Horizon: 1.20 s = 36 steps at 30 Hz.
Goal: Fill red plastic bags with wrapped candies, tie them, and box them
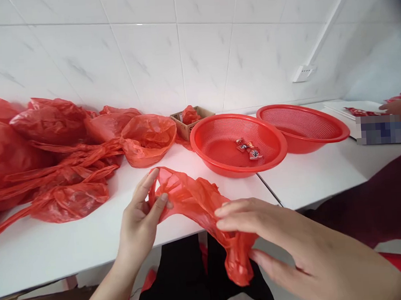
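I log a red bag (192, 190) at lower centre. Left hand (141, 215) pinches one end, presumably keeping it stretched; right hand (282, 235) curves about the other, grip uncertain to me. Right-of-centre basket (219, 153) likely corrals wrapped pieces (254, 154).

No legible text anywhere

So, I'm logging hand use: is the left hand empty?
No, the left hand holds the edge of a red plastic bag.
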{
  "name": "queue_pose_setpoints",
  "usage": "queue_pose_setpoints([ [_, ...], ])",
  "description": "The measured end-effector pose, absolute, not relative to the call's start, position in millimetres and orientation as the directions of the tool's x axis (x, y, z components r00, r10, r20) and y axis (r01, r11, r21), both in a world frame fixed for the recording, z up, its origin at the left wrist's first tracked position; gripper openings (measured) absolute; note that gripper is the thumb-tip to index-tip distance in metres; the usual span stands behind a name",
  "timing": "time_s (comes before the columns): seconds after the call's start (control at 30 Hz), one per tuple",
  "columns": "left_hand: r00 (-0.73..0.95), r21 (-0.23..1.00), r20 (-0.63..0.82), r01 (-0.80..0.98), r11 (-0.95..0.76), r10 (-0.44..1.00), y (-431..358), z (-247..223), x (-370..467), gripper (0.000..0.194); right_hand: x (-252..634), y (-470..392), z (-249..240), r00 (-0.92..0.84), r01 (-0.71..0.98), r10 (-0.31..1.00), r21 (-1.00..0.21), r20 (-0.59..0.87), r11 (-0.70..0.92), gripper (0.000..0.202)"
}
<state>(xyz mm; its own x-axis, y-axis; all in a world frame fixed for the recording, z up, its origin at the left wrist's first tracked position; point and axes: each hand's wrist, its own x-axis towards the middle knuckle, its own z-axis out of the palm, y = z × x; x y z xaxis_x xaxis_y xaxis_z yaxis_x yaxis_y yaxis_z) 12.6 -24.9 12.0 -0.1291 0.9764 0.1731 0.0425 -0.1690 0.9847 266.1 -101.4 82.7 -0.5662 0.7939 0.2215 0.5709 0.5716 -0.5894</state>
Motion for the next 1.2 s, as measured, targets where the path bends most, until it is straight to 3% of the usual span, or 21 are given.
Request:
queue_pose_setpoints([
  [0.13, 0.027, 0.972, 0.148, 0.179, -0.150, 0.989, -39, 25, 23, 0.061, 227, -89, 67, -0.509, 0.396, 0.764, -0.680, 0.396, 0.617, 0.050],
  [0.23, 0.113, 0.967, 0.100, 0.222, -0.123, 0.989, -50, 32, 22, 0.060, 214, -54, 24, -0.403, 0.619, 0.869, -0.613, 0.288, 0.491, 0.045],
  [0.33, 0.092, 0.941, 0.069, 0.325, -0.096, 0.993, -47, 33, 5, 0.063, 227, -24, -18, -0.303, 0.853, 0.938, -0.392, 0.167, 0.345, 0.041],
  [0.4, 0.045, 0.890, 0.073, 0.448, -0.086, 0.996, -35, 30, -14, 0.062, 242, -16, -34, -0.284, 0.903, 0.953, -0.304, 0.103, 0.302, 0.059],
  [0.47, 0.013, 0.815, 0.080, 0.574, -0.073, 0.997, -19, 23, -31, 0.060, 253, -17, -39, -0.279, 0.910, 0.959, -0.304, 0.057, 0.282, 0.072],
  [0.53, 0.005, 0.723, 0.162, 0.681, -0.122, 0.987, -7, 17, -41, 0.061, 257, -22, -36, -0.291, 0.903, 0.956, -0.318, 0.045, 0.290, 0.070],
  [0.63, 0.062, 0.507, 0.498, 0.788, -0.349, 0.865, -11, 12, -31, 0.062, 247, -27, -27, -0.312, 0.878, 0.941, -0.339, 0.131, 0.338, 0.050],
  [0.73, 0.247, 0.231, 0.716, 0.799, -0.555, 0.653, -25, 5, -1, 0.036, 229, -21, -22, -0.327, 0.828, 0.914, -0.392, 0.242, 0.400, 0.029],
  [0.83, 0.442, 0.036, 0.618, 0.810, -0.586, 0.650, -21, -11, 24, 0.013, 210, -11, -25, -0.388, 0.810, 0.876, -0.347, 0.286, 0.472, 0.029],
  [0.93, 0.425, -0.054, 0.503, 0.884, -0.464, 0.752, 7, -31, 29, 0.019, 196, -11, -32, -0.432, 0.852, 0.883, -0.238, 0.182, 0.466, 0.025],
  [1.0, 0.380, -0.079, 0.480, 0.916, -0.393, 0.791, 28, -41, 26, 0.024, 191, -21, -33, -0.470, 0.850, 0.880, -0.231, 0.069, 0.472, 0.031],
  [1.07, 0.357, -0.099, 0.460, 0.931, -0.352, 0.813, 43, -47, 23, 0.027, 188, -36, -28, -0.563, 0.790, 0.826, -0.295, -0.006, 0.537, 0.031],
  [1.2, 0.301, -0.063, 0.320, 0.953, -0.297, 0.898, 56, -48, 18, 0.038, 189, -55, -10, -0.784, 0.530, 0.618, -0.574, -0.053, 0.624, 0.024],
])
